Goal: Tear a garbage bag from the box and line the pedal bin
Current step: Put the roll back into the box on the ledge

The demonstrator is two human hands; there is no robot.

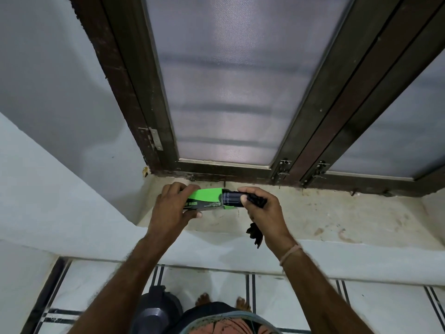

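A green and black garbage bag box (207,199) is held level over the window sill (337,213). My left hand (172,208) grips its left end. A black roll of garbage bags (232,198) sticks out of the box's right end, and my right hand (261,209) is closed around that roll. A loose black end of bag (254,233) hangs below my right palm. The dark pedal bin (157,309) stands on the floor at the bottom, between my forearms and left of my bare feet.
A dark wooden window frame (154,104) with mesh panes rises just behind the hands, with latches (283,168) at its base. The stained sill stretches to the right. Pale walls close in on the left. White floor tiles (301,304) with black lines lie below.
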